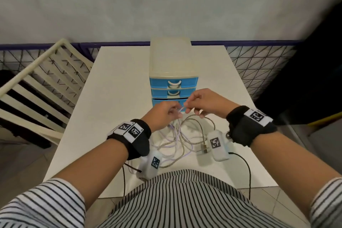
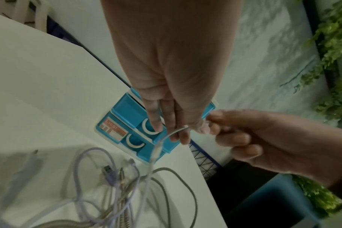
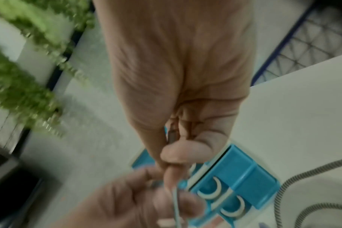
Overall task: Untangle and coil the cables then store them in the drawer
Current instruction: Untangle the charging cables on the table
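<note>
Cables [image 1: 182,138] tangled at the table's [image 1: 118,72] near edge; left hand [image 1: 162,114] and right hand [image 1: 201,102] pinch one strand.

Dim, even indoor light; head view sharp, edges bowed; both wrist views motion-blurred, darker.

Top: the person is wearing a shirt [image 1: 177,200] with thin black and white stripes, its short sleeves [image 1: 48,207] ending above the elbows.
Left wrist: a black padded band [image 1: 137,136] is wrapping it, carrying white tags [image 1: 129,130] printed with black square codes.
Right wrist: a matching black band [image 1: 248,127] is showing one coded tag [image 1: 258,116].
Pods: a whitish box [image 1: 153,164] is hanging under each band, each bearing a code.
Leads: thin black wires [image 1: 123,181] are trailing from the pods.
</note>
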